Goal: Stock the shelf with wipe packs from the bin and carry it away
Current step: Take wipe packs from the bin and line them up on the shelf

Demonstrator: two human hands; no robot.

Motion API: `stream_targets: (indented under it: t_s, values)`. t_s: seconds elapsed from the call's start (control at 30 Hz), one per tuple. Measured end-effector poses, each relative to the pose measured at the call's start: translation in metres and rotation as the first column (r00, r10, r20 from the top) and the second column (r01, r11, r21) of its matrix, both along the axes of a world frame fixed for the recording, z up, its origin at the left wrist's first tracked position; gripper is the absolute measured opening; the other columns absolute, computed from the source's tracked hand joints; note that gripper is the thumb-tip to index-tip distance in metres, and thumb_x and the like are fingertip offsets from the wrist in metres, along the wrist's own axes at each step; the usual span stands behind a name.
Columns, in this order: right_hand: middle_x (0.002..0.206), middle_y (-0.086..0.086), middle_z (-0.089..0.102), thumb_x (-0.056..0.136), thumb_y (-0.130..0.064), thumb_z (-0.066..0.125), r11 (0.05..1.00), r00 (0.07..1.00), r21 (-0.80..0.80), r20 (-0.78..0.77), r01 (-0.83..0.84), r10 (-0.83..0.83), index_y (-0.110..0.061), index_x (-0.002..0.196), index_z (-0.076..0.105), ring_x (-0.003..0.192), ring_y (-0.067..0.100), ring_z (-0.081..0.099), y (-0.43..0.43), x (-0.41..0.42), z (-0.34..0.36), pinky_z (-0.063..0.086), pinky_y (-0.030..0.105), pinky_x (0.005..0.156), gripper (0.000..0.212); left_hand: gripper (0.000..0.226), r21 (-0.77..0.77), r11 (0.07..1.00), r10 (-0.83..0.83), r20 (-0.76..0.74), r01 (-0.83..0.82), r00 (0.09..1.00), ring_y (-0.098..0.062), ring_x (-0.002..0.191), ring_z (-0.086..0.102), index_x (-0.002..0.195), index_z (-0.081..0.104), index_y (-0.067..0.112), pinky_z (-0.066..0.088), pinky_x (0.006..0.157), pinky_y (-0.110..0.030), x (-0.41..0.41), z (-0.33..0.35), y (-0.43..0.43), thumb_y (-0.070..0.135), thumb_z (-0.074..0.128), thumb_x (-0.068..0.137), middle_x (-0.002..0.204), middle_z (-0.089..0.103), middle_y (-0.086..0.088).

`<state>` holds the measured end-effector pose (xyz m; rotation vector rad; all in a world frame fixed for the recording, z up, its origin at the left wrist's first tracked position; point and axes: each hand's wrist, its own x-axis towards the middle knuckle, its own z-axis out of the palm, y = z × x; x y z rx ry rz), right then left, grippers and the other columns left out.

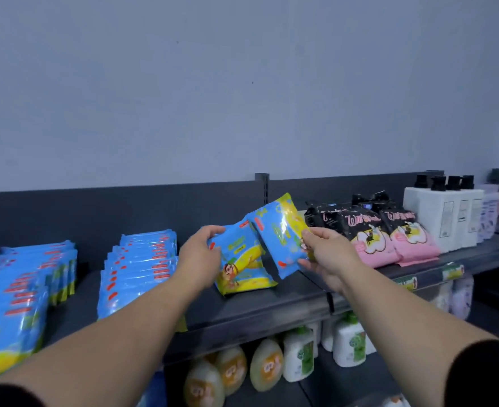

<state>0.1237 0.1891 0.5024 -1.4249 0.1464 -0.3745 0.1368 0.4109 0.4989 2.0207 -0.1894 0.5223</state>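
Head view: nearest me, both bare forearms reach forward over the front edge of the shelf (271,304). To my near left, rows of blue wipe packs (142,265) already stand on edge, packed close. Past the wrists, my left hand (201,254) grips the first pack (242,262), fingers curled over its upper left corner. That pack sits on the shelf, leaning back. My right hand (327,257) pinches the second pack (280,233) by its right edge, thumb on the face and fingers behind, holding it tilted with its top corner high. Its lower edge overlaps the first pack, and I cannot tell whether they touch. The bin is out of view.

I judge these packs light and soft: glossy film over a squashy wad, so they will sag from a corner hold, and the film may slide under dry fingers. I would take each across its short end, thumb on one face and fingers on the other, near the middle of the edge, squeezing gently. Stood on edge, they are likely to topple unless butted against a neighbour. Further right lie pink-and-black packs (389,239), then white bottles (444,215) by the dark back panel (125,207).
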Motion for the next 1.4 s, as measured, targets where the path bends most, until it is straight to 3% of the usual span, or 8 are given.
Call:
stream_targets:
  t_s: [0.27, 0.5, 0.63, 0.73, 0.83, 1.0, 1.23, 1.4]
  values:
    - [0.092, 0.009, 0.073, 0.081, -0.011, 0.07, 0.982, 0.995, -0.191, -0.096, -0.01, -0.009, -0.013, 0.087, 0.064, 0.087, 0.029, 0.071, 0.039, 0.022, -0.026, 0.056, 0.055, 0.08, 0.009, 0.038, -0.163, 0.985, -0.062, -0.061, 0.051, 0.996, -0.01, 0.101, 0.054, 0.122, 0.058, 0.027, 0.043, 0.069, -0.019, 0.021, -0.013, -0.004, 0.003, 0.047, 0.094, 0.132, 0.054, 0.001]
    - [0.104, 0.006, 0.069, 0.08, 0.012, 0.066, 0.981, 0.979, 0.052, -0.066, -0.188, 0.192, -0.039, 0.144, 0.017, 0.078, 0.027, 0.072, 0.031, 0.039, -0.026, 0.058, 0.043, 0.06, 0.095, 0.04, -0.024, 0.994, -0.114, -0.218, 0.111, 0.969, 0.001, 0.071, 0.047, 0.128, 0.055, 0.023, 0.04, 0.056, -0.014, 0.037, -0.02, -0.01, 0.002, 0.044, 0.096, 0.138, 0.046, 0.002]
    - [0.121, 0.009, 0.058, 0.072, 0.007, 0.075, 0.978, 0.976, -0.109, -0.139, -0.181, 0.165, -0.041, 0.146, 0.006, 0.088, 0.031, 0.07, 0.036, 0.055, -0.038, 0.059, 0.048, 0.066, 0.112, 0.022, -0.111, 0.99, -0.115, -0.327, 0.083, 0.938, -0.018, 0.08, 0.051, 0.11, 0.059, 0.021, 0.044, 0.068, -0.028, 0.05, -0.022, -0.018, 0.016, 0.041, 0.098, 0.112, 0.058, -0.003]
    - [0.124, 0.004, 0.056, 0.063, -0.003, 0.083, 0.951, 0.969, -0.228, -0.178, -0.207, 0.168, -0.04, 0.144, 0.011, 0.091, 0.026, 0.068, 0.037, 0.066, -0.047, 0.06, 0.044, 0.063, 0.114, 0.029, -0.122, 0.989, -0.121, -0.346, 0.084, 0.93, -0.016, 0.088, 0.053, 0.109, 0.058, 0.02, 0.047, 0.07, -0.027, 0.055, -0.023, -0.023, 0.041, 0.06, 0.09, 0.113, 0.057, 0.002]
    - [0.118, -0.002, 0.061, 0.049, -0.019, 0.09, 0.899, 0.958, -0.352, -0.209, -0.262, 0.198, -0.032, 0.137, 0.026, 0.096, 0.021, 0.066, 0.031, 0.074, -0.045, 0.06, 0.04, 0.07, 0.11, 0.047, -0.06, 0.994, -0.103, -0.308, 0.088, 0.946, -0.011, 0.094, 0.053, 0.125, 0.054, 0.022, 0.044, 0.064, -0.019, 0.057, -0.023, -0.025, 0.025, 0.074, 0.082, 0.119, 0.047, 0.005]
    - [0.108, -0.008, 0.065, 0.052, -0.033, 0.092, 0.816, 0.964, -0.526, -0.232, -0.239, 0.132, -0.023, 0.119, 0.053, 0.096, 0.011, 0.064, 0.014, 0.086, -0.037, 0.054, 0.032, 0.088, 0.078, 0.035, -0.149, 0.983, -0.159, -0.4, 0.107, 0.903, -0.016, 0.089, 0.067, 0.11, 0.059, 0.018, 0.057, 0.077, -0.031, 0.066, -0.022, -0.021, 0.009, 0.075, 0.08, 0.107, 0.065, 0.0]
    - [0.095, -0.007, 0.061, 0.064, -0.016, 0.089, 0.747, 0.933, -0.567, -0.29, -0.347, 0.213, -0.016, 0.117, 0.054, 0.086, 0.01, 0.063, 0.011, 0.105, -0.035, 0.054, 0.029, 0.085, 0.063, 0.049, -0.046, 0.989, -0.144, -0.492, 0.14, 0.858, -0.018, 0.105, 0.062, 0.122, 0.059, 0.014, 0.05, 0.097, -0.034, 0.078, -0.022, -0.013, 0.013, 0.079, 0.077, 0.123, 0.061, -0.003]
    - [0.112, -0.005, 0.061, 0.066, -0.024, 0.087, 0.661, 0.885, -0.598, -0.393, -0.453, 0.251, -0.015, 0.145, 0.033, 0.099, 0.013, 0.061, 0.014, 0.107, -0.031, 0.052, 0.025, 0.083, 0.097, 0.058, 0.219, 0.963, -0.024, -0.508, 0.156, 0.861, -0.011, 0.102, 0.054, 0.133, 0.051, 0.016, 0.044, 0.088, -0.021, 0.072, -0.023, -0.016, 0.036, 0.072, 0.083, 0.123, 0.055, 0.003]
